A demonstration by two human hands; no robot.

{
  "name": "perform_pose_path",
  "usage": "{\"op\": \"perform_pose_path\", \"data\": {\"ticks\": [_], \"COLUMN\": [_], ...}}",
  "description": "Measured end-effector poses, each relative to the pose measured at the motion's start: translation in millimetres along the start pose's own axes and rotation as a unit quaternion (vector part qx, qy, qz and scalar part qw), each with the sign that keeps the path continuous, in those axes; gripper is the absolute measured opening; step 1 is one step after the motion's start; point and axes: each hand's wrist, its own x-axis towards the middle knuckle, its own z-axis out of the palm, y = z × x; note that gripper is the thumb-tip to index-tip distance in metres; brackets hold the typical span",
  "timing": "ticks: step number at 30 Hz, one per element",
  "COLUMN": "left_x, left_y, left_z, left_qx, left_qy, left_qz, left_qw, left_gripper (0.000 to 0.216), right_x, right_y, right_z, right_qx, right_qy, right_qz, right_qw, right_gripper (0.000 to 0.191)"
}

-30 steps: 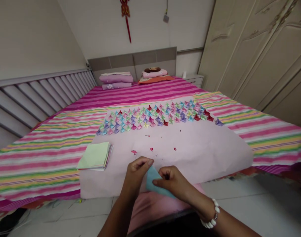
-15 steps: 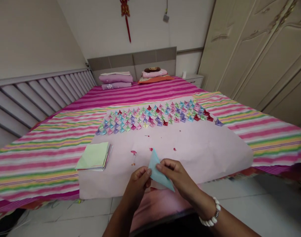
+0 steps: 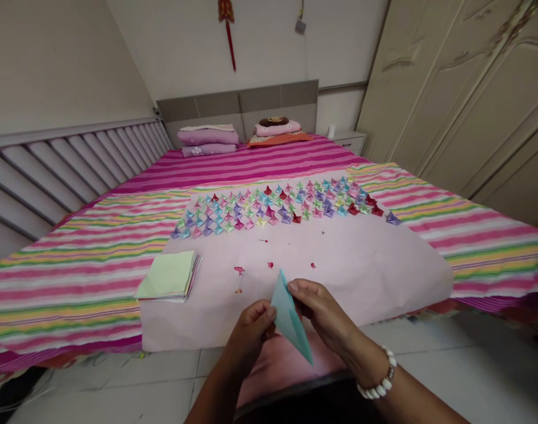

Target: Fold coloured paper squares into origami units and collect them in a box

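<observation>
A light-blue sheet of origami paper (image 3: 289, 318), folded into a triangle, is held up between my two hands near the bed's front edge. My left hand (image 3: 253, 327) pinches its left corner between thumb and fingers. On the other side, my right hand (image 3: 319, 306) grips the long folded edge, thumb on top and the other fingers partly hidden behind the paper. Beyond them, rows of small folded paper pieces (image 3: 269, 212) in many colours stand on a pale pink sheet (image 3: 361, 265). To the left lies a stack of square paper (image 3: 168, 275) with light green on top.
The pink sheet has several small torn holes (image 3: 239, 270) in front of my hands. Striped bedding (image 3: 74, 259) surrounds it. Folded quilts (image 3: 209, 140) lie by the headboard (image 3: 215, 112); a slatted rail (image 3: 83, 153) runs left and a wardrobe (image 3: 454, 106) stands right.
The blue triangle has been tilted steeper, its lower tip now pointing further down. My right hand has shifted up along its edge, and both hands have moved slightly right.
</observation>
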Motion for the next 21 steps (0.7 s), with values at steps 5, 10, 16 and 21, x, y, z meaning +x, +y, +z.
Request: {"op": "perform_pose_path", "data": {"ticks": [5, 10, 16, 21], "left_x": [-0.4, -0.3, -0.2, -0.6], "left_y": [-1.3, -2.8, -3.1, -1.4], "left_z": [-1.2, -2.0, -1.3, 0.2], "left_qx": [0.011, 0.011, 0.008, 0.004], "left_qy": [-0.007, -0.010, -0.006, -0.001], "left_qz": [0.006, 0.003, 0.002, -0.002], "left_qw": [1.000, 1.000, 1.000, 1.000], "left_gripper": [0.031, 0.031, 0.032, 0.033], "right_x": [0.9, 0.7, 1.0, 0.7], "right_y": [-1.5, -1.3, 1.4, 2.7], "right_z": [0.5, -0.1, -1.3, -1.7], "right_qx": [-0.008, -0.004, -0.002, -0.002], "right_qy": [0.007, 0.009, 0.012, 0.009], "right_qz": [0.008, 0.013, 0.010, 0.016], "right_qw": [1.000, 1.000, 1.000, 1.000], "right_gripper": [0.040, 0.037, 0.038, 0.040]}}
